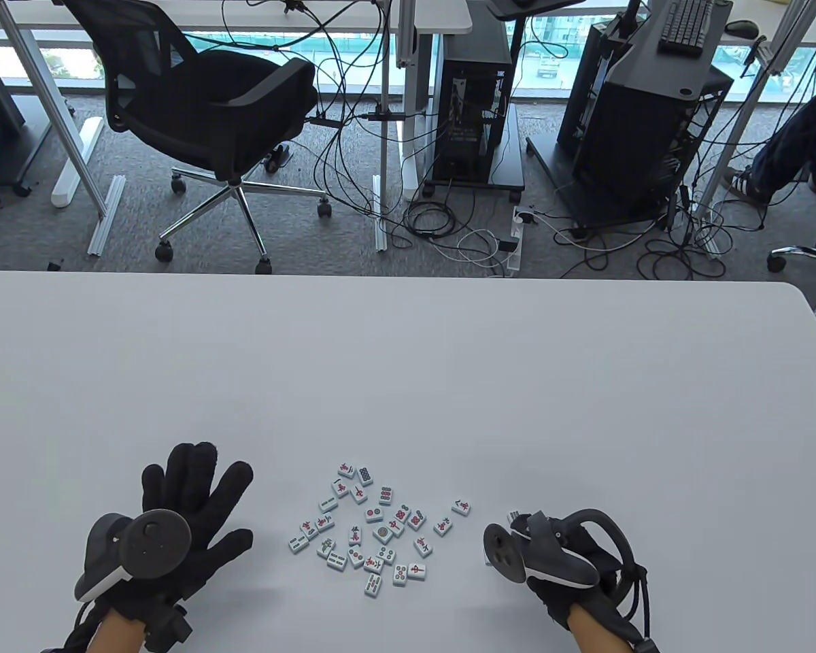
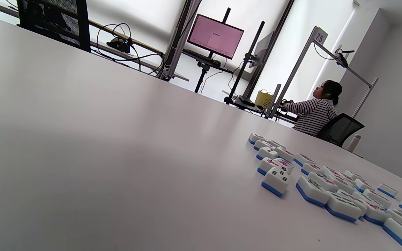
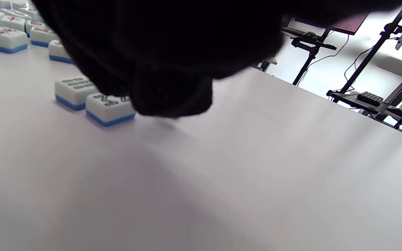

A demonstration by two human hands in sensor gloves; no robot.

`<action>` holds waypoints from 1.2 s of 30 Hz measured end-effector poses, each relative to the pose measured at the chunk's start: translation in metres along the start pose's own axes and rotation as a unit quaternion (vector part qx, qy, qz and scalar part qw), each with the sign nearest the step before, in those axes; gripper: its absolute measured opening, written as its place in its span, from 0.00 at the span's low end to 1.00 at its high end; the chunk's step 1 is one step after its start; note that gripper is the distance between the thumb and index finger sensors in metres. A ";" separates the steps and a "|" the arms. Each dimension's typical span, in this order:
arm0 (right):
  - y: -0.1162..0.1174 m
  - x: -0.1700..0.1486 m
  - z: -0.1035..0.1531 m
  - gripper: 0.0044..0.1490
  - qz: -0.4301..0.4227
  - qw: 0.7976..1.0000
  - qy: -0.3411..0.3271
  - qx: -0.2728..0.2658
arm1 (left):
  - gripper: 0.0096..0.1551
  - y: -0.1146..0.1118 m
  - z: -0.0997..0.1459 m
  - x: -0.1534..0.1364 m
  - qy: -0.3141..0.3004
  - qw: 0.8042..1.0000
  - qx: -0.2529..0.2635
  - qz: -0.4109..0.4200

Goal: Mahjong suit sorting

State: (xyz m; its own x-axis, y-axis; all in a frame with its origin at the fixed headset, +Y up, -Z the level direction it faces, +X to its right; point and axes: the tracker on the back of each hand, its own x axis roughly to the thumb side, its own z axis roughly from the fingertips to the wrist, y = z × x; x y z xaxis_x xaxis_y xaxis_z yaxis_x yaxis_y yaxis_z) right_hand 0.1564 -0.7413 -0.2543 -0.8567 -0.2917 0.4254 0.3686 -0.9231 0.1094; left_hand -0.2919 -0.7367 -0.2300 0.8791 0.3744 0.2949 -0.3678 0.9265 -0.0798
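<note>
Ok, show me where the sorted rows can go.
Bare table stretches from the tile cluster to the far edge. Narrower strips lie between the cluster and the left hand, and the right hand. The cluster itself is crowded.

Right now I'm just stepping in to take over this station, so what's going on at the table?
A person in black sensor gloves is about to sort mahjong tiles by suit. The small white, blue-backed tiles lie face up in one loose, unsorted cluster on the white table. The left hand rests flat with fingers spread, left of the cluster, touching no tile. The right hand sits right of the cluster, fingers curled under; no tile shows in it. No sorted groups exist yet.
</note>
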 end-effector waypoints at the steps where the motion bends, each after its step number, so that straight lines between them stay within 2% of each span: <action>1: 0.005 0.003 -0.001 0.37 0.002 1.000 -0.003 0.004 | 0.48 0.000 0.000 0.000 0.000 1.000 -0.001 0.000; 11: 0.017 0.015 -0.011 0.37 0.011 1.000 0.004 -0.001 | 0.48 0.000 0.000 0.000 0.001 1.000 -0.002 0.001; 17: 0.018 0.014 -0.009 0.37 -0.001 1.000 0.015 -0.005 | 0.48 0.000 0.000 0.000 0.000 1.000 -0.002 0.001; 20: 0.009 0.016 -0.005 0.39 -0.006 1.000 0.015 -0.014 | 0.48 0.000 0.000 0.000 0.000 1.000 -0.002 0.001; 26: -0.029 0.057 -0.001 0.37 -0.036 0.994 -0.024 -0.104 | 0.48 0.000 0.000 0.000 0.001 1.000 -0.002 0.002; 30: -0.041 0.098 -0.011 0.34 -0.054 0.989 -0.051 -0.124 | 0.48 0.000 0.000 0.001 -0.001 1.000 -0.001 0.000; 36: -0.046 0.139 -0.027 0.30 -0.047 0.987 -0.063 -0.138 | 0.48 0.000 0.000 0.000 -0.003 1.000 0.000 0.004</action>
State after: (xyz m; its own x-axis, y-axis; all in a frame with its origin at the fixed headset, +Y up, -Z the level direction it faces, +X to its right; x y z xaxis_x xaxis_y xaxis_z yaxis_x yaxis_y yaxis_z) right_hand 0.0107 -0.7461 -0.2250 -0.8243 -0.1840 0.5355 0.1625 -0.9828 -0.0876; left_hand -0.2916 -0.7362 -0.2299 0.8743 0.3817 0.2997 -0.3750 0.9234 -0.0820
